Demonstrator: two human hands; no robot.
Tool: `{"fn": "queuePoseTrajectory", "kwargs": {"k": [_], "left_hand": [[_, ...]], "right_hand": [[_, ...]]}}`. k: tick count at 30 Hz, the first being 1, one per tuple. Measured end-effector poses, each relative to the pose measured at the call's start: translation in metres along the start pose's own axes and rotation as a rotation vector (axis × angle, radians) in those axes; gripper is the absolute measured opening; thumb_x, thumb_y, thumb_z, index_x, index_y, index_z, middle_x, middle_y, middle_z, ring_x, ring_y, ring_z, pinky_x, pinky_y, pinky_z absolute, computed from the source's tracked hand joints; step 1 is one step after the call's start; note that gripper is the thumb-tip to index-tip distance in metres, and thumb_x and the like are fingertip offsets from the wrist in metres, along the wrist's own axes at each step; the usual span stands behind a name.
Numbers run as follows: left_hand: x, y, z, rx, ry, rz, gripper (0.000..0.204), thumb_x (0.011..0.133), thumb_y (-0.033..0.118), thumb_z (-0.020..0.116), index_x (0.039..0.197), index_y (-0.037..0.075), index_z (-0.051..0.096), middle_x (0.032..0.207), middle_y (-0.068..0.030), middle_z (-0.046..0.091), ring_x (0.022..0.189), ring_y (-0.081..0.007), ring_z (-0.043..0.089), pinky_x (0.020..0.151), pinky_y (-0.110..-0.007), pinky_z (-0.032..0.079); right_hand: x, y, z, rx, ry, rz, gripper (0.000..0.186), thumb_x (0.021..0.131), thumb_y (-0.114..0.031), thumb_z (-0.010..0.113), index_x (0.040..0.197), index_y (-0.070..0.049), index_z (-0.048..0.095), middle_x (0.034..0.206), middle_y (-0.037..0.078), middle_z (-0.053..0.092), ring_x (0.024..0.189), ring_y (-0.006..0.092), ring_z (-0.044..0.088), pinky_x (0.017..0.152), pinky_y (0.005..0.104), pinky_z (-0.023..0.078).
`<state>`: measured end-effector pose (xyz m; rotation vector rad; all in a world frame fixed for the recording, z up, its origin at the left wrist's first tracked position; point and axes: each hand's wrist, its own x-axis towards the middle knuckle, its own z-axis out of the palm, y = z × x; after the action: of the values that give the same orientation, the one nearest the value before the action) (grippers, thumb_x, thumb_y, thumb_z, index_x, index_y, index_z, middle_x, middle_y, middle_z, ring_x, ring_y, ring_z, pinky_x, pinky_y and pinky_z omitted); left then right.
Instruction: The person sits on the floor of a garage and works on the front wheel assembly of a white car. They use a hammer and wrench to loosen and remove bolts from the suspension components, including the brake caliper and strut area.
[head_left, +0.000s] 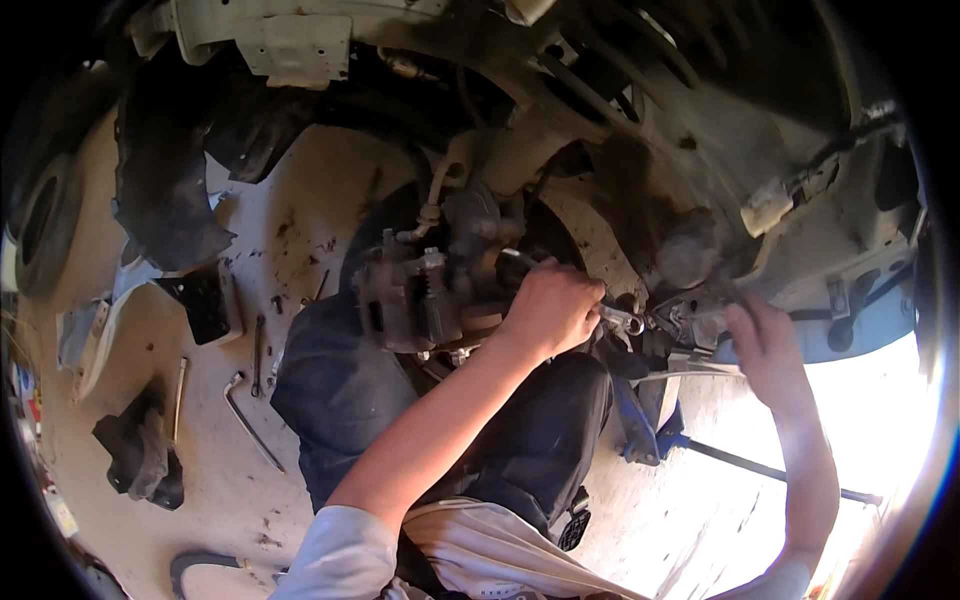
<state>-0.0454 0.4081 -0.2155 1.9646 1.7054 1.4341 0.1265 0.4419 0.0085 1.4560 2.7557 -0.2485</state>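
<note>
Under the vehicle body (300, 45), we have our left hand (555, 305) curled firmly around a metal spanner (617, 317), fingers wrapped with no gap showing; one end pokes out on the brake caliper (390, 305) side, while the ring end lies right by the metal fittings (690, 325) to our right. We cannot tell whether that ring is seated on a fastener. Our right hand (770, 350) is blurred beyond the fittings, its fingers bent; how far they close, and whether they hold the dark streak (738, 292) above them, we cannot tell. We judge the step to be working a fastener at this joint, and the next move to call for a well-seated ring before any force goes on. Room is tight: the caliper stands left of our fist, and our right knee (580, 390) sits just below the spanner. A blue stand (640, 430) and its long bar (740, 456) reach across below the right hand, so a low sweep could catch there. Freer room lies leftward over the pale floor (300, 200), though an L-shaped wrench (250, 427) and a slim rod (180, 400) lie on it.
</note>
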Motion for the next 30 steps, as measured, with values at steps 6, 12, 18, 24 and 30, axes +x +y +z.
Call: {"fn": "queuePoseTrajectory", "kwargs": {"k": [6,12,18,24,30], "left_hand": [[-0.003,-0.006,-0.001,0.014,0.031,0.015,0.013,0.065,0.013,0.066,0.062,0.008,0.054,0.065,-0.0065,0.06,0.071,-0.0241,0.06,0.071,-0.036,0.046],[-0.009,-0.004,-0.001,0.049,0.014,0.023,0.011,0.065,0.012,0.066,0.065,0.009,0.055,0.067,-0.0054,0.06,0.073,-0.0228,0.06,0.071,-0.036,0.046],[-0.009,-0.003,-0.001,0.057,-0.039,0.012,0.01,0.071,0.017,0.067,0.069,0.009,0.062,0.071,-0.0062,0.064,0.078,-0.0225,0.061,0.076,-0.036,0.045],[-0.008,0.013,0.007,-0.048,-0.019,0.063,0.011,0.066,0.013,0.065,0.066,0.007,0.056,0.068,-0.0066,0.06,0.075,-0.0239,0.06,0.074,-0.036,0.047],[-0.013,-0.001,0.0,0.074,-0.008,0.052,0.012,0.064,0.015,0.066,0.066,0.007,0.057,0.068,-0.0061,0.06,0.075,-0.0235,0.059,0.075,-0.036,0.046]], "right_hand": [[0.0,0.014,-0.031,0.368,0.248,0.277,0.026,0.099,-0.026,0.045,0.102,-0.002,0.055,0.062,0.003,0.049,0.055,0.0147,0.046,0.051,0.0284,0.037],[-0.014,0.002,0.034,-0.077,-0.164,0.138,0.026,0.093,-0.021,0.053,0.102,0.003,0.055,0.083,0.027,0.061,0.085,0.0464,0.058,0.067,0.0457,0.045],[-0.02,0.004,-0.008,0.106,0.16,0.087,0.025,0.094,-0.023,0.053,0.099,0.002,0.053,0.067,0.017,0.057,0.055,0.033,0.051,0.055,0.0406,0.043],[-0.053,0.028,0.037,0.121,-0.032,0.308,0.031,0.095,-0.025,0.051,0.102,0.005,0.054,0.078,0.022,0.06,0.069,0.0383,0.057,0.063,0.0407,0.047],[-0.032,0.025,0.029,-0.047,0.222,-0.054,0.034,0.095,-0.026,0.052,0.1,0.008,0.055,0.067,0.018,0.059,0.06,0.0274,0.058,0.057,0.0384,0.045]]}}
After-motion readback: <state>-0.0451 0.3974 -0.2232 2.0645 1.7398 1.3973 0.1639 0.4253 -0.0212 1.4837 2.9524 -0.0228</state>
